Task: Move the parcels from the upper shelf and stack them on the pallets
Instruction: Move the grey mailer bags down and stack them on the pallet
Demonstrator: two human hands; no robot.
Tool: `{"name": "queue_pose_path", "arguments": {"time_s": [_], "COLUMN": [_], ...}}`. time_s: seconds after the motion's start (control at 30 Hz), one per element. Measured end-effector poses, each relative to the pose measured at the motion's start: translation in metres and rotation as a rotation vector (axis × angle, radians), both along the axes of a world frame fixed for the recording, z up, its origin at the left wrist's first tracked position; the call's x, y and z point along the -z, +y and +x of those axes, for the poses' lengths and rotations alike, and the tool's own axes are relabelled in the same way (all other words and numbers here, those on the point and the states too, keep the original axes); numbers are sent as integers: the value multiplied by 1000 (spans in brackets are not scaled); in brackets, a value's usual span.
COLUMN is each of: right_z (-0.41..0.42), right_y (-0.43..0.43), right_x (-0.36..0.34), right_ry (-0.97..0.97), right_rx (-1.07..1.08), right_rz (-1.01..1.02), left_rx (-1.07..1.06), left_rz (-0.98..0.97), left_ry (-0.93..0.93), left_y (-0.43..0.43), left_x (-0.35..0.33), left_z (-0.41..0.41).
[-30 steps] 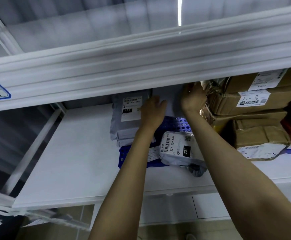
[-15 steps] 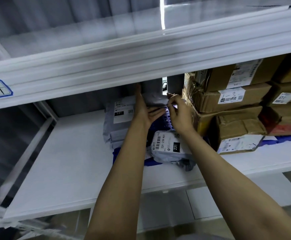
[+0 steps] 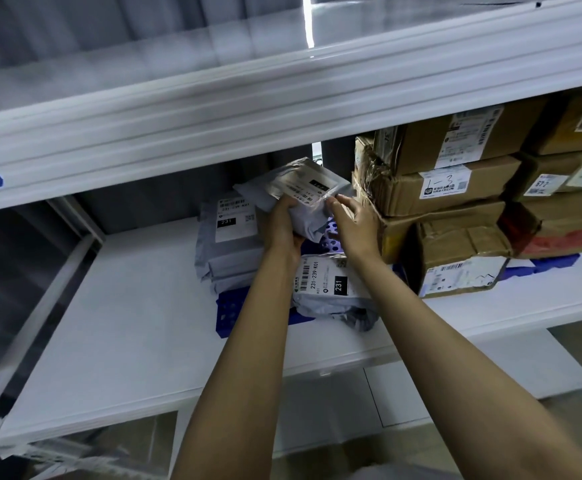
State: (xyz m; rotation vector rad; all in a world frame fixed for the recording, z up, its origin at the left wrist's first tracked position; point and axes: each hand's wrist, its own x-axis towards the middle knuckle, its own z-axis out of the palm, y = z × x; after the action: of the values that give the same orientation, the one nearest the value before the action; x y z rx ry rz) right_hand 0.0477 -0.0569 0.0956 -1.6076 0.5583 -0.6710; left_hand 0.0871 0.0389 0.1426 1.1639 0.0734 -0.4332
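Both arms reach up to the white shelf (image 3: 116, 341). The left hand (image 3: 282, 226) is closed round a grey poly-bag parcel (image 3: 296, 192), fingers under & around its lower left side, lifting it tilted w/ the label face up & clear of the shelf board. The right hand (image 3: 355, 226) is at the parcel's right end: fingers loosely spread, tips touching or just beside the bag's edge, can't tell if it really grips. The held parcel sits above a blue perforated crate (image 3: 227, 313) that lies on the shelf; part of the crate's holed wall shows between the 2 hands. A stack of grey bags (image 3: 227, 247) w/ a "231" label lies just left of the left hand, resting on the crate's left part. Another grey bag (image 3: 331, 289), label reading "231-239-K01", lies at the crate's front, between the 2 forearms, partly overhanging toward the shelf's front edge. To the right, touching or just beside the right hand, is a pile of brown cardboard boxes (image 3: 456, 188), several layers, taped & a bit crushed, w/ white shipping labels; one label has "1-3" handwritten. The shelf's left half is bare board. A white beam (image 3: 213, 109) of the level above crosses the view over the hands.
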Motion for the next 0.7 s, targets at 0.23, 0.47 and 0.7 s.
{"name": "queue_pose_path", "arguments": {"time_s": [0.23,0.47,0.7], "right_z": [3,5,8], "right_y": [4,-8,-9], "right_x": [-14,-19,-19], "right_ry": [-21,-28,-3], "right_rx": [-61,-79,17], "right_rz": [295,470,695], "left_rx": [-44,-122,-43], "left_rz": [171,309,439], "left_ry": [-132,-249,-195], "left_y": [5,25,60], "left_x": [7,-14,-32], "left_z": [-6,4,24]}}
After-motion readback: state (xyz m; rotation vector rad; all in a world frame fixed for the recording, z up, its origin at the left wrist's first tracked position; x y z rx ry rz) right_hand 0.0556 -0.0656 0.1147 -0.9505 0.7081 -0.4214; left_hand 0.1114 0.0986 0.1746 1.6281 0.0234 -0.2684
